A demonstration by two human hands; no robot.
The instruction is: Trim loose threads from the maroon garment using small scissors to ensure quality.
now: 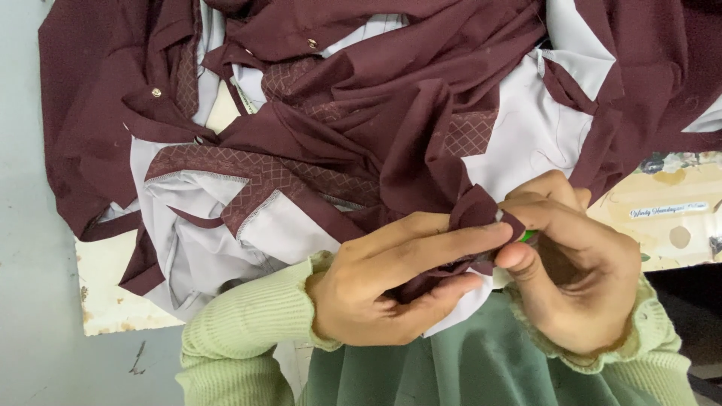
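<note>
The person sits with a heap of maroon and white cloth spread over a worn board and trailing into the lap. The left hand pinches a small maroon fold between thumb and forefinger, pulled up clear of the pile, seemingly to keep that bit taut and easy to see. The right hand is curled tight just beside it, fingers closed on a small green tool; only a sliver of green shows between the fingers, so I cannot tell what kind it is. Its tip sits right at the fold, and the two hands touch there. The rest of the cloth lies loose, with patterned bands and metal snaps showing. Pale green sleeves rest against the lap, likely steadying the wrists for close work.
</note>
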